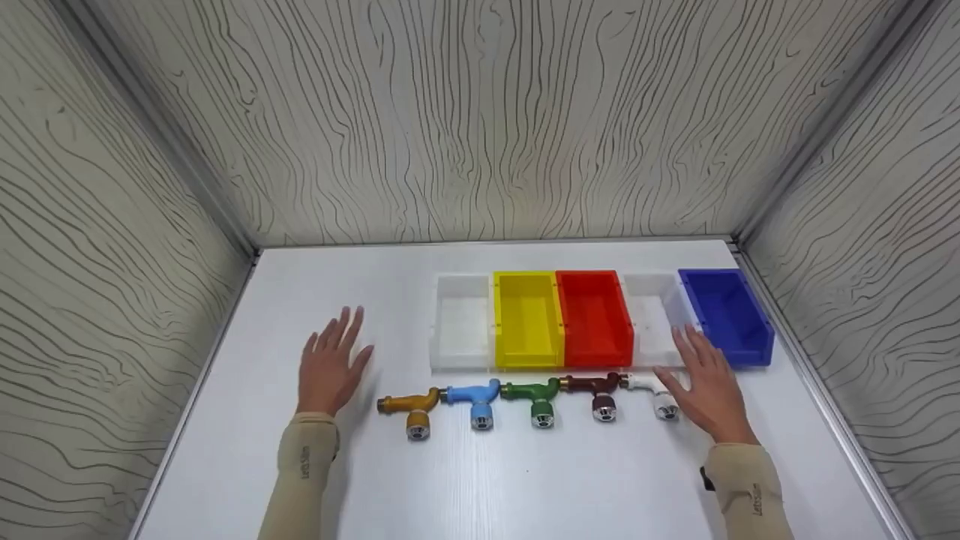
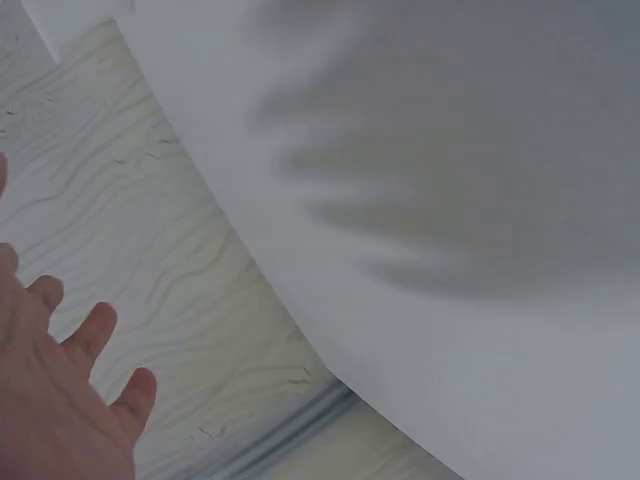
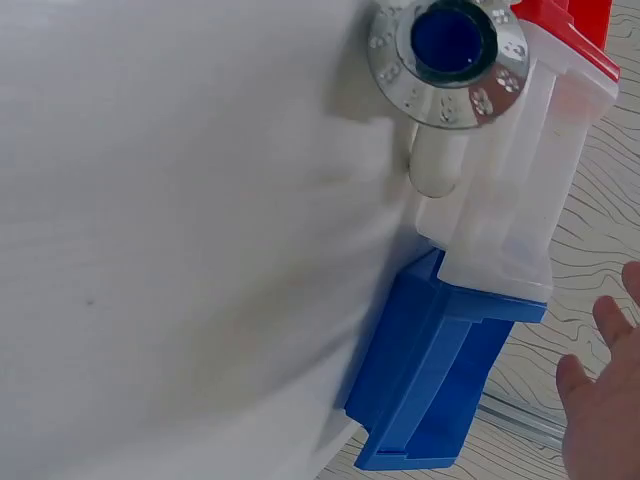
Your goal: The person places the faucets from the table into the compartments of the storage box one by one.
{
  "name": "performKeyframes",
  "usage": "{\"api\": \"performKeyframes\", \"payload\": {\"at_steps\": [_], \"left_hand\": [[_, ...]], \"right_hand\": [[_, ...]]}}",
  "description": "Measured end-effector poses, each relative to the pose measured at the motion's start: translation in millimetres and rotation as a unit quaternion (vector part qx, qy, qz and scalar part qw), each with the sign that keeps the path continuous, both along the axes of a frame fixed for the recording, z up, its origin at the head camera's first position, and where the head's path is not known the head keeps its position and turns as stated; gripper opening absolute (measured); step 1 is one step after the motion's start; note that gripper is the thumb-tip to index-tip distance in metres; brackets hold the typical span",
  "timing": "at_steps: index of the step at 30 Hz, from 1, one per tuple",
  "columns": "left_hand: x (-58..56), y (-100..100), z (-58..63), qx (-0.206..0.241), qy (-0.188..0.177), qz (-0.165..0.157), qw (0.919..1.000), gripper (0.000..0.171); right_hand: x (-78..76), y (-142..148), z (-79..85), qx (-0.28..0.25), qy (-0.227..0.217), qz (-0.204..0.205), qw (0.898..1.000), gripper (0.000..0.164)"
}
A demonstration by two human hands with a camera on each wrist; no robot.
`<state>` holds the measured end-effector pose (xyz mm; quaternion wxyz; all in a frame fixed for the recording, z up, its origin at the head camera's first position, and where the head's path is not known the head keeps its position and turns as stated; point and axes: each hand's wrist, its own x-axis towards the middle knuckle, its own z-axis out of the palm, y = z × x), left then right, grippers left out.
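Five or so faucets would be one row: several small taps lie side by side in front of the bins. From the left they are a mustard tap, a light blue tap, a green tap, a dark red tap and a white tap. Fingers spread, my left hand hovers left of the row, holding nothing. My right hand has straight fingers and overlaps the white tap's right end in the head view. In the right wrist view, the white tap's chrome knob shows up close.
Behind the taps stand a clear bin, a yellow bin, a red bin, another clear bin and a blue bin. Wood-grain panels wall the white table at the back and sides.
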<state>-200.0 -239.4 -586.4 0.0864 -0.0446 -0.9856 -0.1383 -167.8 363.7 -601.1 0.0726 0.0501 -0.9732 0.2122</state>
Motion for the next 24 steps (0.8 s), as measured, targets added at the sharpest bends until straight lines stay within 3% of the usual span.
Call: {"api": "performKeyframes", "payload": {"at_steps": [3,7,13,19,24], "left_hand": [[-18.1,31.1,8.5,0.0,-0.044,-0.027,0.9987,0.068],[-37.6,65.4,16.6,0.035,-0.089,-0.048,0.9942,0.07],[-61.5,97.2,16.6,0.082,-0.127,-0.071,0.986,0.073],[-77.0,121.6,9.7,0.101,-0.166,-0.043,0.9801,0.066],[-80.5,134.1,8.4,0.065,-0.143,-0.026,0.9873,0.064]], "right_hand": [[8.0,-1.9,-2.6,-0.001,-0.046,0.025,0.999,0.081],[20.0,-1.0,-6.0,0.001,-0.092,0.052,0.994,0.08],[26.7,2.1,-14.1,0.004,-0.108,0.081,0.991,0.07],[24.5,6.1,-14.7,-0.013,-0.113,0.077,0.991,0.064],[20.2,5.8,-12.8,-0.03,-0.126,0.075,0.989,0.065]]}}
